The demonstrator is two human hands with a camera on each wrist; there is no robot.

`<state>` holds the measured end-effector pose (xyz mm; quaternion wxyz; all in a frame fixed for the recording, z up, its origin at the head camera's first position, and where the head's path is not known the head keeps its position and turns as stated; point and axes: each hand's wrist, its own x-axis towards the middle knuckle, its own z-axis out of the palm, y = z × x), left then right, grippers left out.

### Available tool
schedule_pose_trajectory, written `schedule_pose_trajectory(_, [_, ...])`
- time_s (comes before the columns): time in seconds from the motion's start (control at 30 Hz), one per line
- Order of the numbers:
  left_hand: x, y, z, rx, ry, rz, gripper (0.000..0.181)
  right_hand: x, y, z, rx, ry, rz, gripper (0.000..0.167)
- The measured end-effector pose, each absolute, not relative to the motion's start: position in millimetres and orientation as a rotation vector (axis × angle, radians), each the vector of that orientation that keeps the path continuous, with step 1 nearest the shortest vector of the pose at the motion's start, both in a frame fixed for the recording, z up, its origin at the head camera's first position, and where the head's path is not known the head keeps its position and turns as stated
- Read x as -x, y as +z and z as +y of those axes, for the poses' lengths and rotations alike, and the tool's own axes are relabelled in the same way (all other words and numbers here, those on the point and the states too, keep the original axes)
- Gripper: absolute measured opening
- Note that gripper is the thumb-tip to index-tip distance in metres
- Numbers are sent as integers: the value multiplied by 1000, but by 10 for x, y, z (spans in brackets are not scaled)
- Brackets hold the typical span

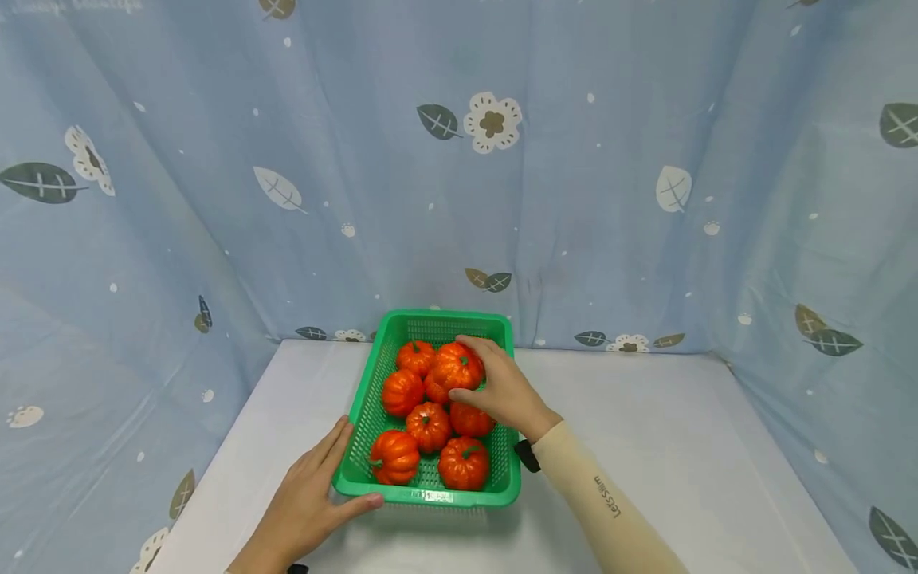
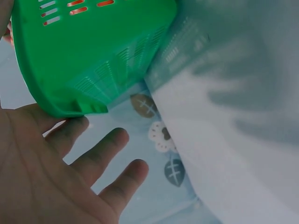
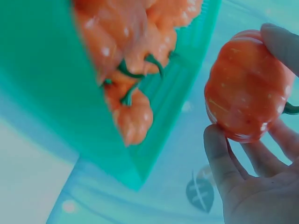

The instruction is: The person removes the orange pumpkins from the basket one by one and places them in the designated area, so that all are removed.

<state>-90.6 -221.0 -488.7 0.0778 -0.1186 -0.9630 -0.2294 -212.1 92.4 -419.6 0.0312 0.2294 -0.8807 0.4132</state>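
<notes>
The left hand (image 1: 304, 494), fingers extended, touches the green basket (image 1: 488, 499) at its near left corner, and a glossy, ribbed, orange-red pumpkin (image 1: 456, 368) with green stem (image 3: 291, 108), above the basket toward its far edge, is gripped by the right hand (image 1: 508, 391), whose cream sleeve (image 1: 610, 510) reads "Let'sSlim".

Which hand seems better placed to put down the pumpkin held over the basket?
Probably the right hand: it grips the ribbed orange pumpkin above other pumpkins in the green plastic basket. The left hand is at the basket's near left corner, holding no pumpkin.
</notes>
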Motion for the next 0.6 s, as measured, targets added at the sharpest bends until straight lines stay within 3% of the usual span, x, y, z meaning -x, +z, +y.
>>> schedule_pose_trajectory(0.6, [895,-4886,-2194,320,-706,-2904,108,2109,-4392,1849,-384,1343,-2556,83])
